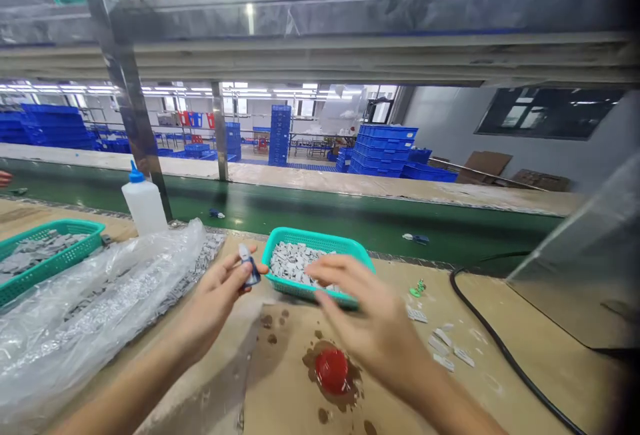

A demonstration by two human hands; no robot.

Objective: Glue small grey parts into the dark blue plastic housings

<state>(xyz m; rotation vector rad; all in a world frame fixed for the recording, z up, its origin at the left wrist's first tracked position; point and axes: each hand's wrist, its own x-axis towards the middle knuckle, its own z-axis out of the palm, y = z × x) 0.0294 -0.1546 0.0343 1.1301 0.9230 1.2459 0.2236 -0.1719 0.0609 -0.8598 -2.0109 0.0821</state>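
Observation:
My left hand (227,281) pinches a small dark-blue and white plastic piece (251,271) between thumb and fingers, just left of a green basket (367,258). A pile of small light-grey plastic parts (290,261) fills the basket. Over its front right side is my right hand (363,298), slightly blurred, fingers stretched forward and thumb apart. Nothing shows in its grasp, though its far side is hidden. Below the hands, a wet red round object (332,371) sits on a cardboard sheet (285,381) amid dark wet spots.
A white bottle with a blue cap (145,205) stands behind clear plastic sheeting (125,301). At left is another green basket (90,241). Blue-and-white pieces lie on a green conveyor belt (320,205). Loose grey parts (443,341), a green figure (417,288) and a black cable (500,341) are at right.

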